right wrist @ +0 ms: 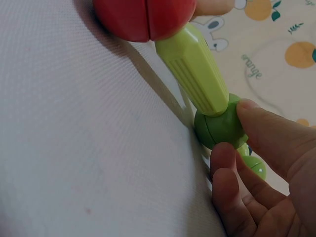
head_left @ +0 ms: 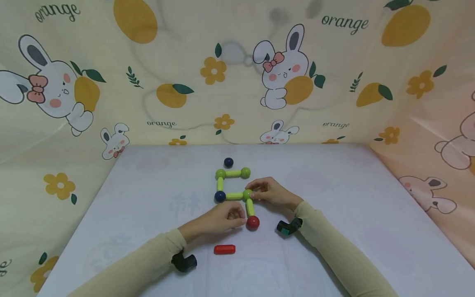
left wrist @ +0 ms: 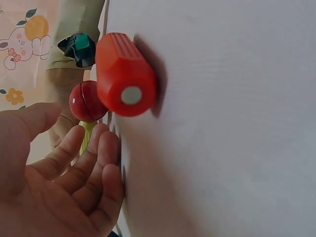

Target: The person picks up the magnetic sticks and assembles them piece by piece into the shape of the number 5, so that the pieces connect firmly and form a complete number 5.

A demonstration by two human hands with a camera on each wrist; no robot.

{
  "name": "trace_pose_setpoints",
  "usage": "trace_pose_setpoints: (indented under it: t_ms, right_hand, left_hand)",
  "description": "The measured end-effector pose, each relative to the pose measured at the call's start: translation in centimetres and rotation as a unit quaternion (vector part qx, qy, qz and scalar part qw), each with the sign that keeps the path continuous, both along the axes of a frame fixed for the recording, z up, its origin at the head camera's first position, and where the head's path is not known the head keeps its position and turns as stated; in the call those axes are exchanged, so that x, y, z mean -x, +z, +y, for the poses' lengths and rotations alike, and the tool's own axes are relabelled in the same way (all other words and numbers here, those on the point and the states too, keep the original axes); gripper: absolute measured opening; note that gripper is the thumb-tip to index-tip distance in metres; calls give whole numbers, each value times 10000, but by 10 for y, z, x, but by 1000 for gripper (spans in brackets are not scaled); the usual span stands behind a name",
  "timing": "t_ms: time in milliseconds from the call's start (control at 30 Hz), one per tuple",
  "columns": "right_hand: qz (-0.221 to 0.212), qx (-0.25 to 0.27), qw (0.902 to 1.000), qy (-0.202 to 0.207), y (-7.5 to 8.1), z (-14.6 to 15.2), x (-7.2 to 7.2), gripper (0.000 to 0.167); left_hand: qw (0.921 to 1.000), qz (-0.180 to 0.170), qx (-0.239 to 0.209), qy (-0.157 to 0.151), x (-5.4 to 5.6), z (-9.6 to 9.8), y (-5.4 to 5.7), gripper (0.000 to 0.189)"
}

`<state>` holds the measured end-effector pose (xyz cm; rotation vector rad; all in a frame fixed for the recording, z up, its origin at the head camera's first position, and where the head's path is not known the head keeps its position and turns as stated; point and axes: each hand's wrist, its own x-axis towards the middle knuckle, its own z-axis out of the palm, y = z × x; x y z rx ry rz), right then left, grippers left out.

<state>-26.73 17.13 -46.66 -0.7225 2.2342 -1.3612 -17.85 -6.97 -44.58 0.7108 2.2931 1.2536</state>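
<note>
A chain of light-green rods and balls lies on the table, built like part of a magnetic set. My right hand (head_left: 273, 192) pinches the green ball (right wrist: 221, 122) at its lower right bend between thumb and fingers. From that ball a light-green rod (right wrist: 195, 69) runs toward me to a red ball (head_left: 253, 222). Fingertips of my left hand (head_left: 219, 218) are beside the red ball, thumb and fingers apart with nothing between them. The chain's other side has a dark blue ball (head_left: 220, 196) and two more green balls, one at the upper corner (head_left: 220, 174).
A loose red rod (head_left: 224, 249) lies on the white table (head_left: 334, 185) in front of the left hand, with a pale disc in its end. Another dark blue ball (head_left: 228, 162) sits behind the chain. A printed cloth with rabbits and oranges hangs behind and at the sides.
</note>
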Motion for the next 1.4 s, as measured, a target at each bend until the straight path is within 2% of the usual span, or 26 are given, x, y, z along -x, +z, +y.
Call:
trace_pose_setpoints:
  t_ms: [233,467,633,867,1067,1200,1400]
  right_hand:
    - [-14,-42,10000,-14,2,0,1,30]
    - [12,-71,10000,-17,4,-1,1,32]
    - [1,-223,9997,-81,5,-2,1,32]
    - [-105,-229,9997,-59,4,-1,-3,34]
    - [153,-411,9990,-77,12,5,-14,44]
    - [250,-347,9991,-53,18,12,-25,46]
    - [370,-371,9986,34,19,18,-41,43]
  left_hand:
    - [9996,-28,275,2,-7,-11,3,7]
    - [9997,-69,227,13,-14,-26,11,11]
    - [9996,-173,205,-132,-20,-36,15,16]
    - [9974,-353,420,-470,-31,-44,16,22]
    - [9948,-527,580,-649,-37,-47,13,36]
    - [9940,-587,732,-565,-39,-47,12,37]
    - [9938,-400,910,-499,-41,-48,9,33]
